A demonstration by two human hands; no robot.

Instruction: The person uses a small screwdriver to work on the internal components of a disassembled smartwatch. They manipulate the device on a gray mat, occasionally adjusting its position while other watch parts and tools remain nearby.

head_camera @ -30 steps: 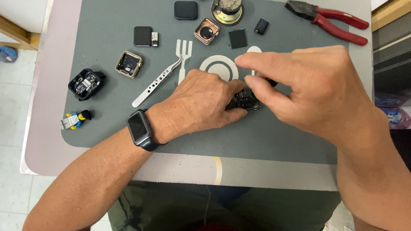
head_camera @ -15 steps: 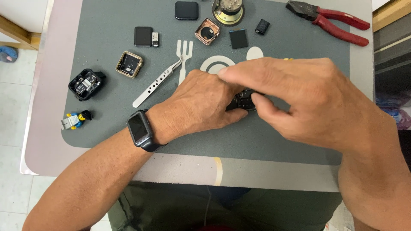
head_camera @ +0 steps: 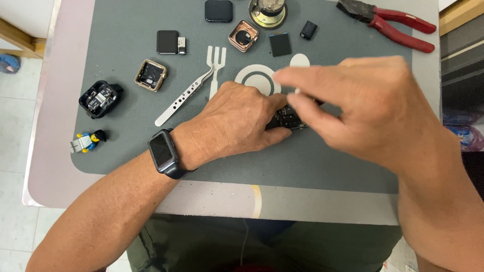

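Observation:
My left hand [head_camera: 237, 123], with a dark watch [head_camera: 164, 153] on its wrist, presses a small black opened watch body [head_camera: 287, 118] onto the grey work mat [head_camera: 312, 166]. Its fingertips pinch the left end of that part. My right hand [head_camera: 368, 111] hovers just above and to the right of it, blurred. Its fingers stretch leftward and spread apart, and I see nothing between them. Both hands hide most of the black part.
On the mat lie silver tweezers [head_camera: 184, 98], a gold watch case [head_camera: 150, 75], a rose-gold case [head_camera: 243, 36], a black module [head_camera: 100, 98], a toy figure [head_camera: 86, 141], black screens [head_camera: 218, 10], a dark flat cell [head_camera: 280, 44] and red-handled pliers [head_camera: 398, 22].
My right hand has come off the black watch body, risen and spread its fingers. My left hand stays put on the part.

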